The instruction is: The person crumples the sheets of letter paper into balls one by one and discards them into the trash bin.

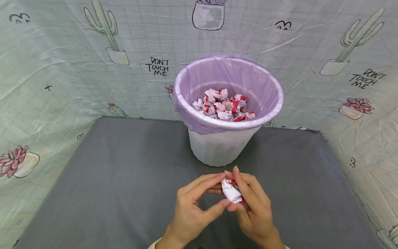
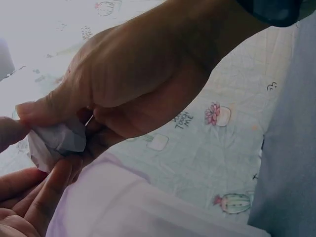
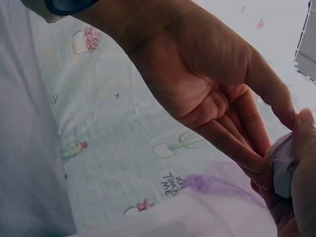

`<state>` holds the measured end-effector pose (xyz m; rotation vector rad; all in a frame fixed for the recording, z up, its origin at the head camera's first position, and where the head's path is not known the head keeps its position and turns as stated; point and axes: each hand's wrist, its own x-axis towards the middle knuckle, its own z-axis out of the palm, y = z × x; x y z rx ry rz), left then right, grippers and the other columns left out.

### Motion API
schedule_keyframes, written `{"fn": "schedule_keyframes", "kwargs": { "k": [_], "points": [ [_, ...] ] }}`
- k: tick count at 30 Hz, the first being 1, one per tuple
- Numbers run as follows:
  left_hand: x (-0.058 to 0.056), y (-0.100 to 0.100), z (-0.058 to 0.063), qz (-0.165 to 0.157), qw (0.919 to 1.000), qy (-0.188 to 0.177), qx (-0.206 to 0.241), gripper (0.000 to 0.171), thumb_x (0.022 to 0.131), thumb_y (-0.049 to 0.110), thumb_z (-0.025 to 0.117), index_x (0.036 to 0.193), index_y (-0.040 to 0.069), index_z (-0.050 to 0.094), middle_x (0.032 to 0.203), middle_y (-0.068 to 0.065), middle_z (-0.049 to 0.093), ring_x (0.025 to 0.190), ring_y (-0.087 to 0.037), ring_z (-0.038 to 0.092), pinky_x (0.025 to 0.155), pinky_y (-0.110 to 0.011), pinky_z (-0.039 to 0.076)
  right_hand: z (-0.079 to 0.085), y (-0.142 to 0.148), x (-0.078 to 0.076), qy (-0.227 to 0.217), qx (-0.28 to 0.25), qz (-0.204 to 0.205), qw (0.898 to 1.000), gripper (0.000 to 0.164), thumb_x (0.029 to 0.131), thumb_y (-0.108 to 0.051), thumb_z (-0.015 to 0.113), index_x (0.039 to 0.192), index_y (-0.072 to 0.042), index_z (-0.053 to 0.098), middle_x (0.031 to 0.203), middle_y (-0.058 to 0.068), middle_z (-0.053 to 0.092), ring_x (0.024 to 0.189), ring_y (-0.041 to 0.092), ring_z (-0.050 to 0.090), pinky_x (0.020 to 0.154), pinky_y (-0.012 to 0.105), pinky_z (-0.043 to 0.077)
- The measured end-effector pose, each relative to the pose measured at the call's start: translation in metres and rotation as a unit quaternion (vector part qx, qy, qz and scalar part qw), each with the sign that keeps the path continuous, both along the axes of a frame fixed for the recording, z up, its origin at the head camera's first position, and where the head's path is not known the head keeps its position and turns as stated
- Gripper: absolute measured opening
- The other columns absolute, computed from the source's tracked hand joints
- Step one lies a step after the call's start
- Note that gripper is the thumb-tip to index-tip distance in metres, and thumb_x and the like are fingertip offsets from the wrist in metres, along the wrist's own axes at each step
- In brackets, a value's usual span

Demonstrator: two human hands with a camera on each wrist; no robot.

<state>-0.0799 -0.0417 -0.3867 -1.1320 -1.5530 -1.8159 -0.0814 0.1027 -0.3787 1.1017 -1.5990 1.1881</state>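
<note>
A crumpled ball of white and red paper [image 1: 231, 192] is between my two hands, over the grey surface in front of the bin. My left hand [image 1: 194, 207] pinches its left side, thumb below and fingers above. From the other side my right hand [image 1: 256, 211] grips it, with the fingers curled over its right part. In the left wrist view the paper ball [image 2: 58, 140] shows mostly white between the fingertips of both hands. The right wrist view has part of the paper ball [image 3: 284, 165] hidden behind the left thumb.
A white bin [image 1: 217, 147] with a purple bag [image 1: 258, 79] over its rim stands just beyond the hands. Several crumpled red and white papers [image 1: 222, 105] lie inside it. The grey surface [image 1: 130, 180] is bordered by a cactus-print cloth [image 1: 133, 86] at the back and sides.
</note>
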Motion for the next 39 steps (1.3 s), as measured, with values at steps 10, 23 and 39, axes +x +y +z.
{"fn": "schedule_keyframes", "kwargs": {
  "k": [10, 23, 39],
  "points": [
    [-0.006, -0.005, -0.002, 0.011, 0.9997, -0.008, 0.019, 0.040, 0.077, -0.009, 0.068, 0.114, -0.016, 0.054, 0.108, -0.031, 0.056, 0.093, -0.032, 0.063, 0.073, -0.037, 0.056, -0.008, -0.002, 0.001, -0.087, 0.013, 0.053, 0.995, 0.049, 0.101, -0.014, 0.047, 0.127, 0.025, 0.033, 0.137, 0.030, 0.043, 0.129, 0.030, 0.042, 0.104, 0.028, 0.036],
    [-0.002, -0.001, 0.002, 0.062, 0.9976, 0.011, -0.030, 0.035, 0.086, -0.003, 0.065, 0.117, -0.015, 0.055, 0.109, -0.026, 0.057, 0.094, -0.030, 0.062, 0.076, -0.034, 0.055, -0.017, 0.005, 0.007, -0.166, -0.106, 0.108, 0.975, 0.041, 0.087, 0.008, 0.063, 0.119, 0.027, 0.045, 0.115, 0.031, 0.047, 0.103, 0.027, 0.052, 0.087, 0.024, 0.047],
    [-0.010, -0.012, -0.004, 0.072, 0.9891, 0.077, -0.103, 0.033, 0.088, 0.010, 0.057, 0.111, -0.013, 0.053, 0.104, -0.020, 0.062, 0.090, -0.024, 0.065, 0.078, -0.029, 0.054, -0.006, 0.008, 0.009, -0.135, 0.030, 0.029, 0.990, 0.039, 0.094, -0.010, 0.056, 0.118, 0.021, 0.049, 0.111, 0.025, 0.053, 0.098, 0.024, 0.054, 0.086, 0.022, 0.046]
  ]
}}
